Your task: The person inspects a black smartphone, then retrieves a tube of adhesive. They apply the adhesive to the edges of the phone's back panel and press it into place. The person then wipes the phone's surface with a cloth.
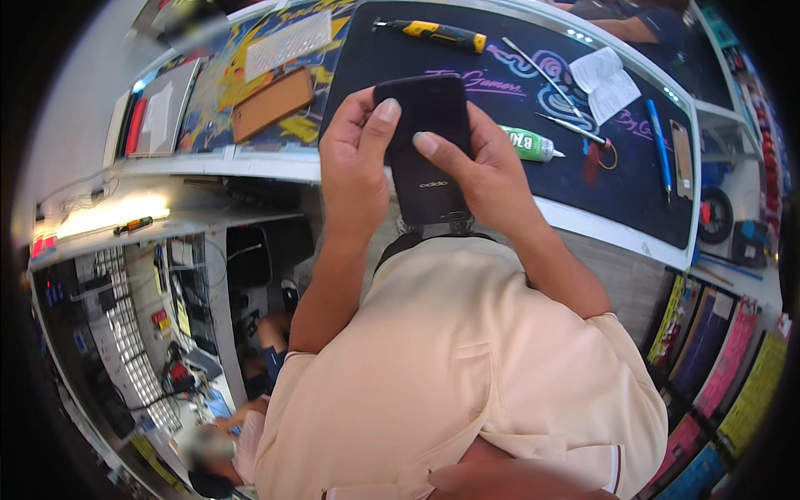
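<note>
Between my two hands is a black smartphone, its dark, glossy back facing up and tilted slightly. My left hand grips its left edge, the thumb lying on the back and the fingers curled behind. On the opposite edge my right hand holds it too, its thumb reaching across the middle of the back. Just past my right fingers, a green and white glue tube with a pointed white nozzle lies on the black mat. My fingertips under the phone are hidden.
On the mat lie a yellow-and-black screwdriver, a folded paper leaflet, tweezers and a blue pen-like tool. A brown phone case rests on the left. Racks of colourful packages stand at right; another person is at lower left.
</note>
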The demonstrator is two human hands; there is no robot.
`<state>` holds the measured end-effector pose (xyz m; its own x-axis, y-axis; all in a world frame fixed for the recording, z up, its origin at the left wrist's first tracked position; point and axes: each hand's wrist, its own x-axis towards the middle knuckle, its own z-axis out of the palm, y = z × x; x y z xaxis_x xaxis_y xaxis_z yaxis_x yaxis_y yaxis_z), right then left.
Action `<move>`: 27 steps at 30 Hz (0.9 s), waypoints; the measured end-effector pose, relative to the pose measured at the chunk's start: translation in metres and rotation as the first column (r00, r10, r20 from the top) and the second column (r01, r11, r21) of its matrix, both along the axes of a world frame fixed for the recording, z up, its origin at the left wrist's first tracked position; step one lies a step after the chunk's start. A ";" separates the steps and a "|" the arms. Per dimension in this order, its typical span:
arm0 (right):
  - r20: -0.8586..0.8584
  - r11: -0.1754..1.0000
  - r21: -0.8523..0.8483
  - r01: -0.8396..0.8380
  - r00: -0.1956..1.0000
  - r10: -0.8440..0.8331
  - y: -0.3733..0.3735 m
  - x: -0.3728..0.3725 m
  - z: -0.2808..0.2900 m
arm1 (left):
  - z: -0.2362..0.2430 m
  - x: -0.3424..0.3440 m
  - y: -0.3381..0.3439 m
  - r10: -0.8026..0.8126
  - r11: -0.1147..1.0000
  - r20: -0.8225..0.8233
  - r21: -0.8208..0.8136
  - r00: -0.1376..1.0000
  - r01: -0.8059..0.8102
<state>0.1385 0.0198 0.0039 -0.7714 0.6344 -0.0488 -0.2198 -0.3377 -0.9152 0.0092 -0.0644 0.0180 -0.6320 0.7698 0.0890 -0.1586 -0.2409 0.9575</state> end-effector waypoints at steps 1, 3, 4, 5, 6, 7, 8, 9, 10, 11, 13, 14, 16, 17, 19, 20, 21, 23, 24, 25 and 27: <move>-0.010 1.000 -0.007 0.025 1.000 -0.025 -0.001 -0.006 0.000 | -0.001 -0.006 0.001 -0.005 1.000 -0.007 0.017 1.000 0.005; -0.013 0.999 -0.031 0.015 1.000 -0.015 0.003 -0.017 0.001 | 0.000 -0.020 0.004 0.000 1.000 -0.028 0.032 1.000 0.001; -0.042 0.999 -0.051 0.008 0.999 -0.010 0.005 -0.022 0.002 | 0.001 -0.026 0.005 0.015 1.000 -0.038 0.018 0.999 -0.014; -0.015 0.999 -0.051 0.007 1.000 -0.007 0.008 -0.028 0.004 | 0.003 -0.034 0.009 -0.043 0.995 0.017 0.092 0.999 0.041; 0.047 0.999 0.032 0.036 0.998 -0.037 0.010 -0.034 0.006 | 0.006 -0.043 0.013 -0.067 0.991 0.089 0.123 0.994 0.056; -0.039 0.990 0.123 0.066 0.997 -0.061 0.013 -0.038 0.009 | 0.010 -0.053 0.015 -0.102 0.991 0.123 0.093 0.987 0.091; 0.007 0.984 0.160 0.082 0.996 -0.084 0.015 -0.040 0.013 | 0.015 -0.062 0.015 -0.157 0.986 0.064 0.059 0.986 0.153; 0.004 0.965 0.256 0.057 0.998 -0.060 0.018 -0.039 0.017 | 0.019 -0.070 0.016 -0.237 0.971 0.009 0.021 0.971 0.237; 0.087 0.949 0.316 0.006 0.996 -0.035 0.022 -0.034 0.022 | 0.023 -0.077 0.017 -0.305 0.952 -0.032 -0.011 0.952 0.305; 0.172 0.928 0.369 -0.053 0.985 -0.012 0.025 -0.030 0.026 | 0.024 -0.082 0.019 -0.322 0.945 -0.022 -0.066 0.946 0.320; 0.218 0.878 0.470 -0.088 0.976 -0.019 0.028 -0.029 0.033 | 0.026 -0.089 0.026 -0.381 0.919 -0.009 -0.111 0.925 0.378; 0.285 0.856 0.503 -0.124 0.958 -0.028 0.029 -0.028 0.036 | 0.025 -0.090 0.031 -0.399 0.915 -0.057 -0.093 0.915 0.393; 0.343 0.808 0.573 -0.138 0.936 -0.083 0.028 -0.024 0.040 | 0.023 -0.089 0.041 -0.430 0.903 -0.142 -0.064 0.891 0.425; 0.334 0.802 0.584 -0.126 0.938 -0.095 0.028 -0.025 0.041 | 0.022 -0.088 0.044 -0.419 0.908 -0.160 -0.079 0.894 0.411; 0.366 0.773 0.622 -0.123 0.919 -0.148 0.028 -0.027 0.041 | 0.023 -0.086 0.049 -0.401 0.915 -0.183 -0.121 0.898 0.384; 0.352 0.776 0.621 -0.111 0.924 -0.149 0.029 -0.028 0.041 | 0.024 -0.085 0.050 -0.398 0.917 -0.155 -0.096 0.904 0.388; 0.336 0.779 0.619 -0.099 0.930 -0.148 0.029 -0.028 0.040 | 0.025 -0.085 0.049 -0.395 0.919 -0.127 -0.072 0.910 0.388; 0.306 0.794 0.603 -0.079 0.942 -0.139 0.029 -0.028 0.040 | 0.027 -0.086 0.046 -0.418 0.908 -0.013 -0.046 0.908 0.417; 0.291 0.803 0.591 -0.072 0.948 -0.130 0.029 -0.027 0.040 | 0.028 -0.088 0.044 -0.437 0.899 -0.013 -0.040 0.899 0.437; 0.276 0.813 0.578 -0.067 0.954 -0.118 0.029 -0.026 0.040 | 0.029 -0.090 0.042 -0.458 0.888 -0.005 -0.037 0.889 0.458; 0.300 0.837 0.540 -0.084 0.949 -0.098 0.028 -0.023 0.041 | 0.028 -0.092 0.036 -0.473 0.880 0.020 -0.039 0.881 0.473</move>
